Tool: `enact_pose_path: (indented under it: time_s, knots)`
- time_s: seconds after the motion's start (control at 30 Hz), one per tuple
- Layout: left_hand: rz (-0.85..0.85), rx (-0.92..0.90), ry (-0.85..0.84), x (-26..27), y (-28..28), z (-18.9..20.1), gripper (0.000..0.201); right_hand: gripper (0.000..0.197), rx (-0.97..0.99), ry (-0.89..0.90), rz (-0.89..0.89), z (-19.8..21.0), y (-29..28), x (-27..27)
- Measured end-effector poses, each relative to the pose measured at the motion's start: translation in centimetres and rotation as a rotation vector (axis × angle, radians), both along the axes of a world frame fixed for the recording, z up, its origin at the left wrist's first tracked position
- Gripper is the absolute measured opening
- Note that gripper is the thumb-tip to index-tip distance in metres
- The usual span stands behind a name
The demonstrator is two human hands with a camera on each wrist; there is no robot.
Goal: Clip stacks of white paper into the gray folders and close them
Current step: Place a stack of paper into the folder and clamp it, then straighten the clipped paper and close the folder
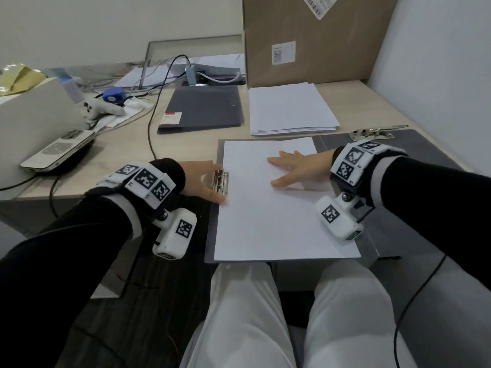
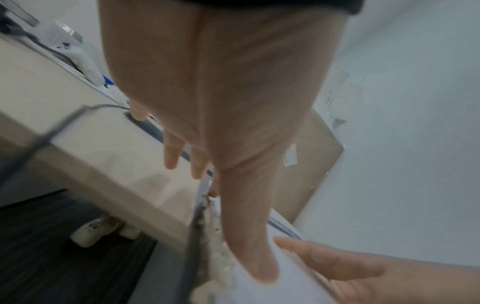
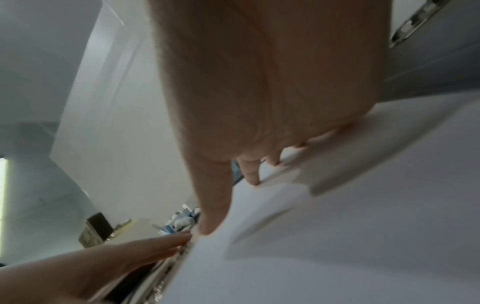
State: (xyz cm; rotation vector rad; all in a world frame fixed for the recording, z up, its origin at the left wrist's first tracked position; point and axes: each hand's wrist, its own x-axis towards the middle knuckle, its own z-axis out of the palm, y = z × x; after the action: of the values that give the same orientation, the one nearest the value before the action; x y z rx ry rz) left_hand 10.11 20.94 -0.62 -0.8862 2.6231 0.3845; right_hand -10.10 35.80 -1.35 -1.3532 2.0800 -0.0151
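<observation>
Our right hand [image 1: 300,168] lay flat, fingers straight, on the white paper [image 1: 276,208] in the open gray folder [image 1: 393,235] on the surface. Our left hand [image 1: 202,181] touched the metal clip [image 1: 221,180]; we could not tell its grip. Beyond sat a closed folder [image 1: 204,107], a paper stack [image 1: 289,110], and a cardboard box [image 1: 313,35] whose labels were unreadable.

Your light wood counter [image 1: 127,152] carries an open gray folder [image 1: 414,152] at the near edge, a closed gray folder [image 1: 204,107] farther left, a loose paper stack [image 1: 289,107] right of it, and a cardboard box [image 1: 313,35] behind.
</observation>
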Motion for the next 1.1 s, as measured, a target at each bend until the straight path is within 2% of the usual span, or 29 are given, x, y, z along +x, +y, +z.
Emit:
enact_pose_path:
  time_s: [0.1, 0.33, 0.53, 0.67, 0.77, 0.87, 0.93, 1.03, 1.1]
  knots:
    - [0.049, -0.075, 0.107, -2.1, -0.3, 0.9, 0.071, 0.076, -0.133, -0.088, -0.073, 0.7, -0.4, -0.9]
    - [0.234, 0.058, 0.458, -9.4, -1.8, 1.9, 0.057, 0.061, -0.448, -0.008, -0.52, 2.5, -2.5, -8.1]
    - [0.382, 0.245, 0.566, -16.7, -3.0, 1.9, 0.06, 0.074, -0.522, -0.069, -0.819, 1.7, -4.5, -14.6]
    - [0.472, 0.302, 0.574, -20.8, -3.8, 1.0, 0.061, 0.078, -0.54, -0.234, -0.866, 0.2, -6.7, -16.6]
    - [0.53, 0.32, 0.567, -22.9, -4.6, -0.3, 0.059, 0.067, -0.618, -0.412, -0.919, -1.4, -7.9, -17.9]
    - [0.578, 0.31, 0.557, -23.7, -5.9, -1.5, 0.063, 0.081, -0.626, -0.575, -0.934, -2.9, -7.7, -19.1]
    - [0.585, 0.294, 0.547, -23.7, -6.6, -1.9, 0.061, 0.088, -0.642, -0.62, -0.888, -3.9, -7.4, -20.2]
    - [0.577, 0.317, 0.566, -23.5, -6.8, -2.1, 0.061, 0.067, -0.639, -0.632, -0.867, -2.9, -6.4, -19.4]
    - [0.564, 0.343, 0.61, -23.3, -6.6, -2.0, 0.063, 0.061, -0.634, -0.65, -0.851, -2.8, -6.0, -19.6]
